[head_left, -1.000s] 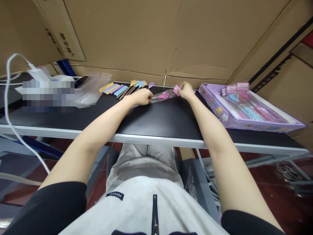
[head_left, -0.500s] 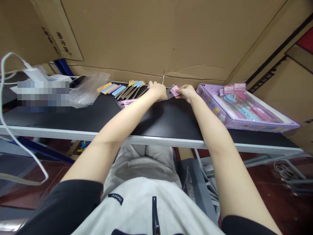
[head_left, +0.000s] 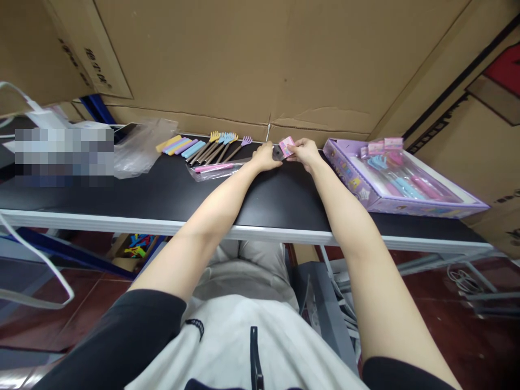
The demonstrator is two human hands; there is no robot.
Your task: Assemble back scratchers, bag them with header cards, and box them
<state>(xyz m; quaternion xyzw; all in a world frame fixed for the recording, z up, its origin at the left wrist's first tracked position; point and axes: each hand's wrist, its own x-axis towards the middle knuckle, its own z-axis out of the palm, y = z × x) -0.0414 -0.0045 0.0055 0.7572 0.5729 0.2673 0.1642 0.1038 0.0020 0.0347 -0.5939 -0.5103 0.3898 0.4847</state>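
Note:
My left hand is closed on the top end of a clear plastic bag, which lies on the black table. Inside it shows a pink handle; the rest is hidden under the hand. Just to the right, my right hand pinches a small pink card against the bag's end. Left of the hands lie several back scratchers with brown rods and yellow or blue claws. A purple-clawed scratcher is apart from them. Several loose coloured handles lie farther left.
On the right stands an open purple box with packed scratchers in it. Empty clear bags and a white cable are at the left. A cardboard wall closes off the back; the table's metal edge runs in front.
My left hand has shifted a little and lowered, uncovering the purple-clawed scratcher and more of the bag. The pink card has tilted upright in my right hand. The view has shifted slightly.

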